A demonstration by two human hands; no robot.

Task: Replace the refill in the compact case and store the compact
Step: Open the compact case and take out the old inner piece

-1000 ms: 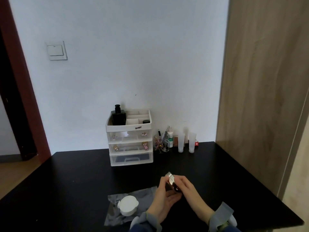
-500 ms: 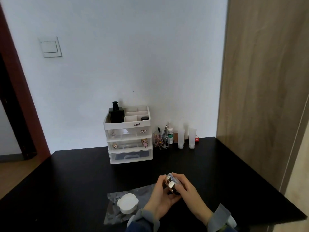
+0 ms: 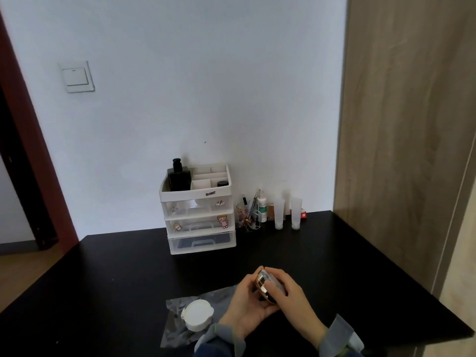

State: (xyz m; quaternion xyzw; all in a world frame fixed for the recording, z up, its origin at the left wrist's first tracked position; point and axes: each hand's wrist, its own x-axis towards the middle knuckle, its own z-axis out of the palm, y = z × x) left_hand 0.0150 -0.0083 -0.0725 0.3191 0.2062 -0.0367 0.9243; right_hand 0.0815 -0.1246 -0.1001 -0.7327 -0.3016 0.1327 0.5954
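We are holding the gold-rimmed compact [image 3: 265,287] above the black table [image 3: 128,274], left hand [image 3: 248,304] cupping it from below, right hand [image 3: 289,295] gripping its top. The white refill [image 3: 197,314] is lying on a clear wrapper [image 3: 177,328], just left.

Both hands [image 3: 260,302] clasp the compact [image 3: 265,286] above table [image 3: 116,279].

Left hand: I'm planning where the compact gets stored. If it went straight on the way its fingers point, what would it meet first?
The compact it already holds. Beyond that, the right hand wrapped around it.
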